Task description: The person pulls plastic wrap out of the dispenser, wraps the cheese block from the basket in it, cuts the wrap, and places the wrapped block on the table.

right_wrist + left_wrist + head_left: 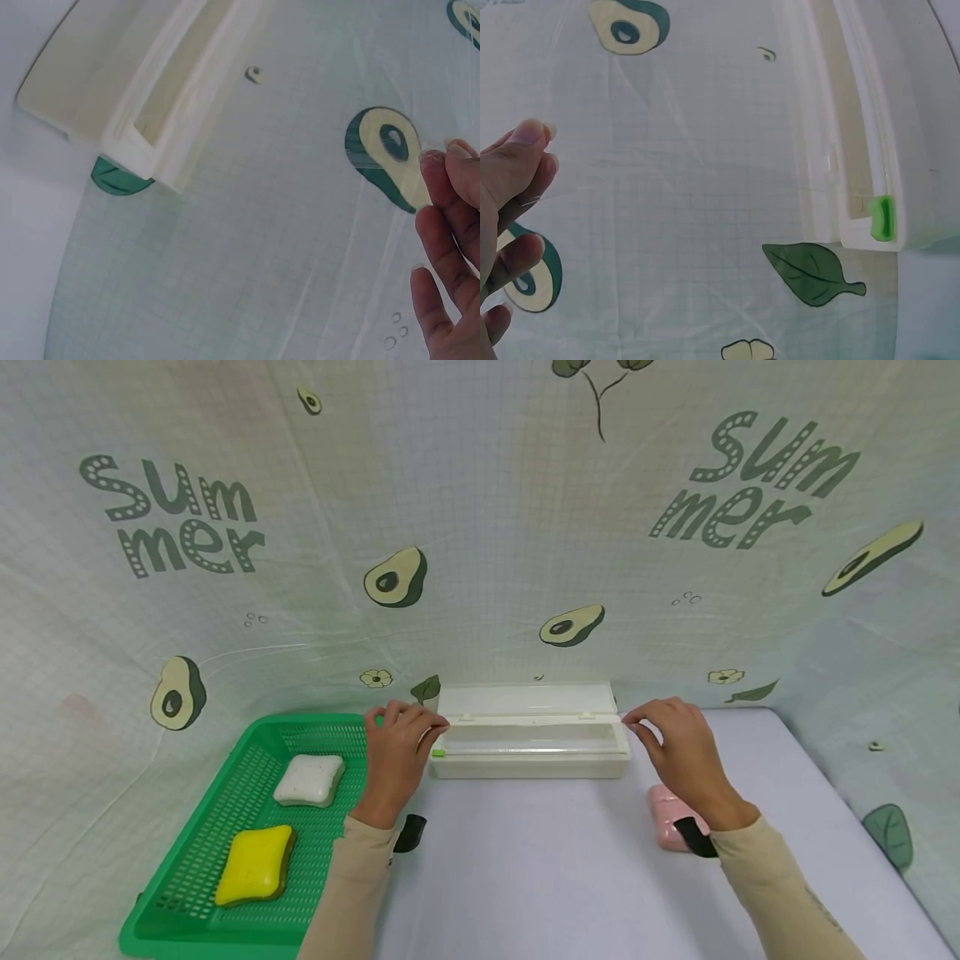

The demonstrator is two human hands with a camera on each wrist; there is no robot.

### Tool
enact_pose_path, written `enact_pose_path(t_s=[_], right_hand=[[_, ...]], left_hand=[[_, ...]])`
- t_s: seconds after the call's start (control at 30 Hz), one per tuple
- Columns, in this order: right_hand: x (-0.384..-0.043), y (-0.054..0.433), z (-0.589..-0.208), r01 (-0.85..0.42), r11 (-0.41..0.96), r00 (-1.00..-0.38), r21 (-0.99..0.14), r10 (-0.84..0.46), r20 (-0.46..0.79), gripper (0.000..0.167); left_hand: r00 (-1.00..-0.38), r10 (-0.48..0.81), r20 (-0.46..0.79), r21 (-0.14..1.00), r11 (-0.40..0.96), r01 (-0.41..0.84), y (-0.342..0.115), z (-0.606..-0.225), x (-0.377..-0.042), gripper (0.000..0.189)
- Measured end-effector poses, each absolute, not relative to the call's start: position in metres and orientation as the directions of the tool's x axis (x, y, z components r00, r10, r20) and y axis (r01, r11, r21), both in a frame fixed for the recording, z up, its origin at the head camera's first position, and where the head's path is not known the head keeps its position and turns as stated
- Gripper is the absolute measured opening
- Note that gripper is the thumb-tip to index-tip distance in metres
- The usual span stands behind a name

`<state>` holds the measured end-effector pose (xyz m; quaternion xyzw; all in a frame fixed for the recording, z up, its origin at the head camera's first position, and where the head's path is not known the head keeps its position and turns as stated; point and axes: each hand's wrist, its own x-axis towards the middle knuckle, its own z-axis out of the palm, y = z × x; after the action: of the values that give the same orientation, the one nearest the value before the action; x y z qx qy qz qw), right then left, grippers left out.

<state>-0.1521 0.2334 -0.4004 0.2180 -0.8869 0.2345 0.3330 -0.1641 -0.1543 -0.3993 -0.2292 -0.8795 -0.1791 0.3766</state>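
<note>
A white cling film dispenser (531, 767) stands at the back of the table, its lid (527, 699) raised behind it. A small green slider (883, 218) sits at its left end. Clear cling film (367, 159) stretches from the dispenser to both hands. My left hand (397, 758) pinches one corner of the film between thumb and index finger, near the box's left end. At the right end, my right hand (686, 762) pinches the other corner the same way. The film's full outline is hard to make out.
To the left stands a green plastic basket (206, 806), holding a white speckled pad (309, 779) and a yellow sponge (257, 864). A pink block (667, 818) lies partly hidden under the right wrist. Behind the table hangs an avocado-printed sheet (480, 527).
</note>
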Motion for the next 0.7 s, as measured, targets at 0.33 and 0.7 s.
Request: enact_pose_path(t_s=[0.33, 0.7], right_hand=[[-0.149, 0.233, -0.39, -0.558, 0.787, -0.661, -0.265, -0.229, 0.714, 0.027], [-0.147, 0.234, -0.379, -0.571, 0.783, -0.636, -0.248, -0.231, 0.736, 0.027]], left_hand=[[-0.566, 0.276, 0.777, 0.135, 0.805, 0.578, -0.155, -0.389, -0.162, 0.005], [-0.533, 0.279, 0.799, 0.111, 0.802, 0.587, -0.156, -0.377, -0.16, 0.008]])
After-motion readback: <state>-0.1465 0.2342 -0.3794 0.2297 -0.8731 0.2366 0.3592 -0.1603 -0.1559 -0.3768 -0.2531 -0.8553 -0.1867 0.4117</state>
